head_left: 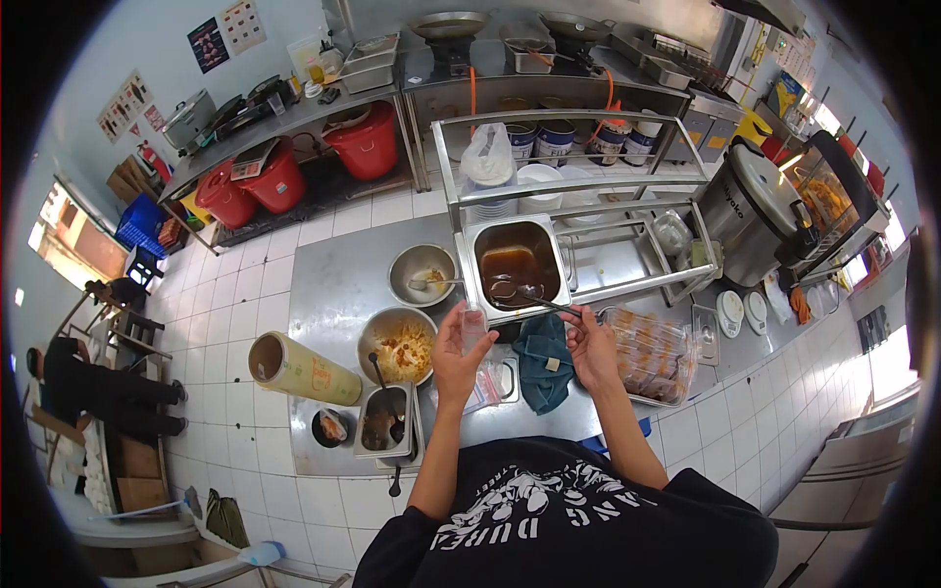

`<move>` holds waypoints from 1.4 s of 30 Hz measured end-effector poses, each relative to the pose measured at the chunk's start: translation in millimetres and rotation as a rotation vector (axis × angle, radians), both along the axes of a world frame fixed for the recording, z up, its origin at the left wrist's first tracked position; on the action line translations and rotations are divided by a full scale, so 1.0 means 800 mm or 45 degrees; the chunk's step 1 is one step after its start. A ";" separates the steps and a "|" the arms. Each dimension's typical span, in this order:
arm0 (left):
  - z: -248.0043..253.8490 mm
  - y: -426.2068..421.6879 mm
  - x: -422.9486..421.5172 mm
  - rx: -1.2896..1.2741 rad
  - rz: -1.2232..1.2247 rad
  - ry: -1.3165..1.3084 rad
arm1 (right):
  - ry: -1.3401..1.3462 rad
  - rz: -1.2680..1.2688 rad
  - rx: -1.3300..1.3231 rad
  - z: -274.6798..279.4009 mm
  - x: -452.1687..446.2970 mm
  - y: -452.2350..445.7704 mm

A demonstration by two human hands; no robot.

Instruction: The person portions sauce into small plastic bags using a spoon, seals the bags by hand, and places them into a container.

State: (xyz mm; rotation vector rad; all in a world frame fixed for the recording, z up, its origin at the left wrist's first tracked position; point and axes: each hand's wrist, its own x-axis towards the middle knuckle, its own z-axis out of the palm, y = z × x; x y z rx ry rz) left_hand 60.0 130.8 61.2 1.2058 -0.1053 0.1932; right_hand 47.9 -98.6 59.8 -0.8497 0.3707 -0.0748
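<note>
A small clear plastic cup [473,330] is held in my left hand [458,355], just in front of a square steel pan [471,245] of brown sauce. My right hand [593,351] grips the dark handle of a ladle [549,305], whose bowl end lies at the sauce's near side. Below my hands, a folded teal cloth [545,363] lies on the steel table. Left of my left hand stands a steel bowl [404,338] with yellowish shredded food, and a smaller steel bowl [421,265] with a spoon is behind it.
Plastic-wrapped packed food [649,358] lies at the right. A steel container [385,419] with ladles, a small dark bowl [330,427] and a large yellowish roll [302,368] stand left. A metal rack [578,186] rises behind the pan. Two people [98,389] are far left.
</note>
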 end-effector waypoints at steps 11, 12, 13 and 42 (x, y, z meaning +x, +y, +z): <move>0.017 -0.019 0.032 0.343 0.260 -0.101 | -0.039 -0.084 0.036 0.032 -0.009 -0.008; 0.019 -0.020 0.033 0.380 0.259 -0.105 | -0.061 -0.086 0.026 0.040 -0.007 -0.008; 0.023 -0.020 0.033 0.416 0.259 -0.110 | -0.084 -0.086 0.017 0.047 -0.005 -0.009; 0.048 -0.033 0.048 0.451 0.211 -0.089 | -0.492 0.030 -0.815 0.129 -0.022 0.012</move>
